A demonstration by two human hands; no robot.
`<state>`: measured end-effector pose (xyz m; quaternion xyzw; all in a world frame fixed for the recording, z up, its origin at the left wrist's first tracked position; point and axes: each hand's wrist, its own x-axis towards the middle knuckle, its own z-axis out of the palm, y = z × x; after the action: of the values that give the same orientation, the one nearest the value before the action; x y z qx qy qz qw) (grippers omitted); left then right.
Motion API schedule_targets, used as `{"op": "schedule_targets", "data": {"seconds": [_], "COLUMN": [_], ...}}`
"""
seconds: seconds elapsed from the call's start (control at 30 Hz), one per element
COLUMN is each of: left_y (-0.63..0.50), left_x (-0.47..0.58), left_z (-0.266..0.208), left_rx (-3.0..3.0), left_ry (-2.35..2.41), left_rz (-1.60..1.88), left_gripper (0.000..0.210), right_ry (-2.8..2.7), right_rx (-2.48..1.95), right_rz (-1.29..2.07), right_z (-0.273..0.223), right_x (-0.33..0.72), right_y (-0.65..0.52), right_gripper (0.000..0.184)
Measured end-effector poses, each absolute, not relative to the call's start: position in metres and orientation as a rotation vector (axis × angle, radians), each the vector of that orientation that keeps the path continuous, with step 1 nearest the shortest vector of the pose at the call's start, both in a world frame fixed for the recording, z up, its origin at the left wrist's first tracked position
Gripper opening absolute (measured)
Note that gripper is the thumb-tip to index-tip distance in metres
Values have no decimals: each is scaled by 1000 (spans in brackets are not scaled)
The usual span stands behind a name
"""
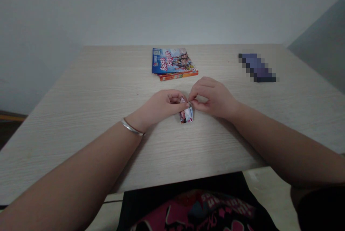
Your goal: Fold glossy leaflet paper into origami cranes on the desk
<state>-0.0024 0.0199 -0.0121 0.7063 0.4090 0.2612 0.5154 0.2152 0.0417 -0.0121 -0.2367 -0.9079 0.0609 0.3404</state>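
Observation:
Over the middle of the table, a small folded piece of printed paper [186, 115] is pinched between the thumb and fingers of my left hand [164, 105]. It shows pink, white and blue print and a pointed top. My right hand [212, 96] closes thumb and forefinger on the paper's upper right edge, right beside my left thumb tip. The exact spot of that pinch is partly hidden by the fingers. A silver bangle [132, 127] circles my left wrist.
Behind my hands lies a stack of colourful printed leaflets [174, 62], blue on top with orange edges below. A pixelated dark purple object [256, 67] rests at the back right. The pale wooden table [88, 80] meets a wall [172, 8] at its far edge.

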Motion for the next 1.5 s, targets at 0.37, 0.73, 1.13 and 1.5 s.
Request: {"op": "schedule_targets", "data": {"seconds": [0.37,0.73,1.13,1.5], "left_y": [19,17,15,16], "left_x": [-2,-1,2,1], "left_z": [-17,-11,-9,-12], "left_rx": [1660,1636,1581,1557], "left_ry": [1019,1021,1017,1010], "left_rz": [668,689,710,712], "left_gripper": [20,17,12,13], "right_ry": [-2292,-2300,-2239,-2045], "right_rx": [-580,-686,-845,-1053], "right_rz": [289,380,577,1095], "right_z": [-17,-21,-18,-13], "right_x": [214,216,214,201], "right_y": [45,44,40,32], "right_gripper": [11,8,4,15]}}
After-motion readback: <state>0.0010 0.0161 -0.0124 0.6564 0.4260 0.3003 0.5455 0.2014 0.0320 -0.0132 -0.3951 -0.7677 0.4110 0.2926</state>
